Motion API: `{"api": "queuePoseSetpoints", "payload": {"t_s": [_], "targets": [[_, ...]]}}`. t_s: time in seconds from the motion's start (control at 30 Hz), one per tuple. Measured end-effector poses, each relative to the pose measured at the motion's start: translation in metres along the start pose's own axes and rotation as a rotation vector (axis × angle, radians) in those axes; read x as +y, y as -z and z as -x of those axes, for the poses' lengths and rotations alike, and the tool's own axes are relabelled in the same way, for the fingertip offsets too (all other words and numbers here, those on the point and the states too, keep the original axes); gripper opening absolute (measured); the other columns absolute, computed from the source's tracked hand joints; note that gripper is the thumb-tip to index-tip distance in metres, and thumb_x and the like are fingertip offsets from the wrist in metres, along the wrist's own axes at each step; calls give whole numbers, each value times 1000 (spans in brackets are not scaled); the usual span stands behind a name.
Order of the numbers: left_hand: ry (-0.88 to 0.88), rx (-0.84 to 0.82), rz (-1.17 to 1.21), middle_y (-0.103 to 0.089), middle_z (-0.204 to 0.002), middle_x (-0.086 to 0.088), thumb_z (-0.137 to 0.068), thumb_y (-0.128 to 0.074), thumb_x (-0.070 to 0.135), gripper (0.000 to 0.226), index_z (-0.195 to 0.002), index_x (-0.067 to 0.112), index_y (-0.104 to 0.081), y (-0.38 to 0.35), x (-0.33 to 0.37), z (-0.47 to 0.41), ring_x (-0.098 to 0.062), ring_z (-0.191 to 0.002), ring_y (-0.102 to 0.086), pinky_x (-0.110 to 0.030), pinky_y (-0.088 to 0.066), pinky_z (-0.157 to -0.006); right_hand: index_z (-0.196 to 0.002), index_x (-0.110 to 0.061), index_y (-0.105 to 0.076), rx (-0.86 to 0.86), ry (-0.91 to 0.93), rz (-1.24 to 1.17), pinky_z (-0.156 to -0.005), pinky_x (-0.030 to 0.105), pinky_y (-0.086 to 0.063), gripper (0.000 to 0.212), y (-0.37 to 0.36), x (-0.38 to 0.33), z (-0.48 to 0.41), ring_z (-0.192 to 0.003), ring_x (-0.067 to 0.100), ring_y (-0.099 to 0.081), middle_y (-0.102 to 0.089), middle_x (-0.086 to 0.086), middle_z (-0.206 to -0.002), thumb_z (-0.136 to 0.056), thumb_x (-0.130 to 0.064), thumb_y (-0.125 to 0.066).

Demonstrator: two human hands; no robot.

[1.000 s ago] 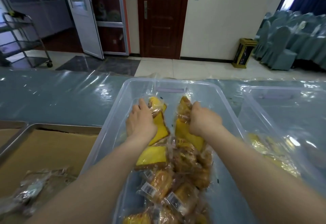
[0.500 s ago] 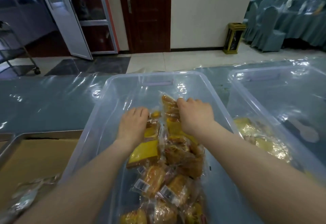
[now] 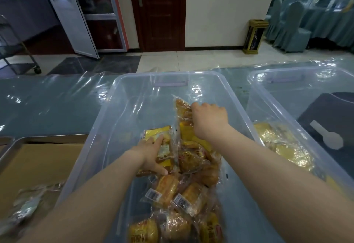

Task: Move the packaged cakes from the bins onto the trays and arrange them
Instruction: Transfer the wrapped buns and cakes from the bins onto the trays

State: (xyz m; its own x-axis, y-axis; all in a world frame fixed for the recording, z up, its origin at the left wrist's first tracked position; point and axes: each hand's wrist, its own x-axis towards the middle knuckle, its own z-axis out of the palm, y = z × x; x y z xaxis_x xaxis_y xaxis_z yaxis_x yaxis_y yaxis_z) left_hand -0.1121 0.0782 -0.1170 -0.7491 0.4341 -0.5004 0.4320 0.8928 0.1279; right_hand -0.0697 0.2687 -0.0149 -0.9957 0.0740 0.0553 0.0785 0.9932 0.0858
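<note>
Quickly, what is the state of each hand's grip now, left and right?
Left grip: closed, holds a yellow cake packet.
Right grip: closed, holds a long cake packet.

Soft daylight, plastic glare, blurred edges.

1 head view, worn high, faces forward-down, close over clear bin (image 3: 122, 120); room beyond.

L hand (image 3: 151, 153) & R hand (image 3: 208, 120) bare, forearms bare to frame edge.
</note>
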Motion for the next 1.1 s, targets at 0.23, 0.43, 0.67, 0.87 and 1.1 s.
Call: {"api": "queuePoseSetpoints", "payload": {"t_s": [0.23, 0.43, 0.67, 0.87, 1.1], "targets": [[-63, 169, -269, -16, -154, -15, -83, -65, 33, 92, -149, 25, -1, -2, 16, -2, -37, -133, -30, -44, -35, -103, -114, -14, -45, -47, -12, -15, -72, 33, -34, 30, 1, 1, -1, -101, 28, -53, -55, 7, -106, -85, -14, -51], [-31, 252, -163, -32, -144, -13, -96, -46, 18, 64, -148, 20, -9, 9, 17, 2, -35, -126, -38, -45, -41, -97, -111, -15, -45, -72, -34, -28, -71, 34, -33, 27, 3, 0, 0, -92, 27, -51, -52, 6, -99, -84, -13, -50], [74, 596, 370, -59, -121, -14, -94, -46, 27, 47, -139, 22, -34, 61, 20, 38, -36, -105, -56, -37, -45, -82, -98, -17, -37, -81, -123, -166, -67, 37, -38, 22, 29, 4, 5, -91, 29, -52, -46, 5, -91, -82, -12, -50], [-130, 936, 723, -61, -103, 15, -93, -48, 39, 39, -132, 37, -42, 118, 17, 103, -12, -93, -59, -26, -41, -66, -107, -17, -39, 112, -54, -283, -60, 35, -41, 30, 80, -13, 20, -88, 30, -51, -50, 9, -99, -81, -18, -55], [-189, 1195, 825, -62, -104, 23, -92, -52, 31, 47, -137, 39, -40, 142, -52, 213, 14, -88, -53, -8, -38, -70, -114, -23, -40, 498, 131, -491, -65, 33, -34, 47, 137, -93, 46, -85, 22, -43, -44, -1, -95, -76, -30, -66]]}}
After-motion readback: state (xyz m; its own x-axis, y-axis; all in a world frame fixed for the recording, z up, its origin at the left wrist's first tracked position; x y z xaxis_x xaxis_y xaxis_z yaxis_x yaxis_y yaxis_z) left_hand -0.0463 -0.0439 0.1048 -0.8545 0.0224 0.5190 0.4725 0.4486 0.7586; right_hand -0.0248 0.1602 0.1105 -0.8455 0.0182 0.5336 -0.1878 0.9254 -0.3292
